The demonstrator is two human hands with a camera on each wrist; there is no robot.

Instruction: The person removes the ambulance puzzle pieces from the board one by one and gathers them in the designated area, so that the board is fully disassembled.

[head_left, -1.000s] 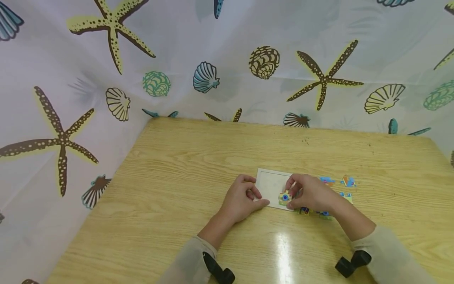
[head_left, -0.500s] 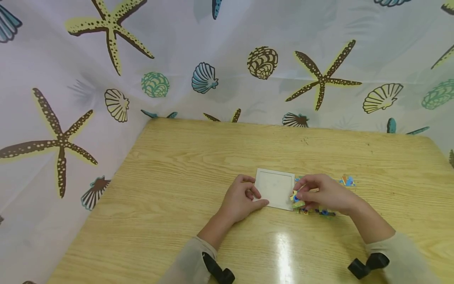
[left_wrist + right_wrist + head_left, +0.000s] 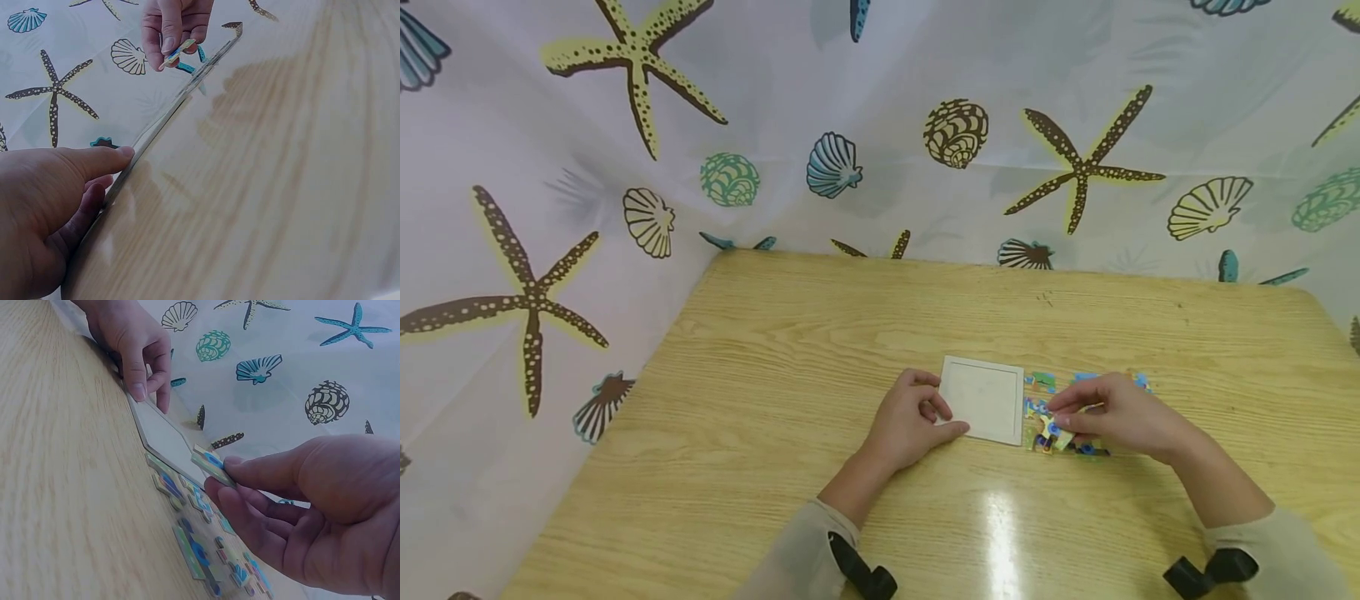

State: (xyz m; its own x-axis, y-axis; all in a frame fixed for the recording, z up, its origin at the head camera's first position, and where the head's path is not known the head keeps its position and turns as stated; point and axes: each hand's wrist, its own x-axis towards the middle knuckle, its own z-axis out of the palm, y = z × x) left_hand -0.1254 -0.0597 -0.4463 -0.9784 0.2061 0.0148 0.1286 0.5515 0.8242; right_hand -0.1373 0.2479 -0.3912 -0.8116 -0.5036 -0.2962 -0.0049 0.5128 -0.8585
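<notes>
The pale square puzzle tray (image 3: 981,400) lies bare on the table in the head view. My left hand (image 3: 910,425) holds its near left corner, thumb along the near edge and bent fingers at the left side. Just right of the tray, my right hand (image 3: 1123,417) pinches a jigsaw piece (image 3: 211,464) between thumb and fingers, raised above the table and tilted. This piece shows blue, yellow and green. Several loose jigsaw pieces (image 3: 199,550) lie beneath and beside the right hand, which hides some of them in the head view.
The wood-grain table (image 3: 790,358) runs back to a white cloth (image 3: 895,75) printed with starfish and shells, which also rises along the left. Black wrist mounts (image 3: 1210,573) sit at both sleeves.
My right hand has carried the pinched jigsaw piece rightward, from over the tray to above the loose pieces. The left hand has stayed at the tray's corner.
</notes>
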